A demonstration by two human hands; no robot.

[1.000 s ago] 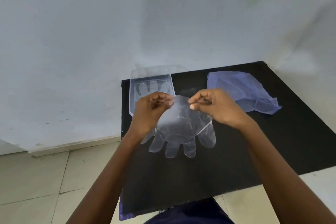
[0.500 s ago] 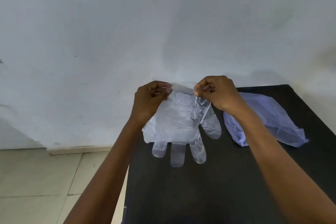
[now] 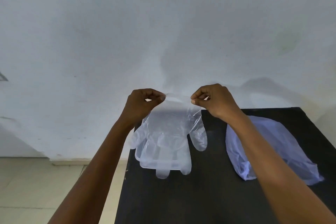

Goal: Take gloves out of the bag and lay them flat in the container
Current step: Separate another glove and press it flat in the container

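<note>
Spreading a glove over the container

Our left hand (image 3: 143,103) and right hand (image 3: 214,102) pinch the glove (image 3: 169,132) cuff apart so it hangs flat above the container (image 3: 145,163).

container (image 3: 142,162) mostly behind glove (image 3: 171,132)

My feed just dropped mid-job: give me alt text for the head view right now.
Both hands, left hand and right hand, pinch the cuff of a clear plastic glove and hold it up, fingers hanging down over a clear container on a black table. A bluish plastic bag lies to the right.
</note>
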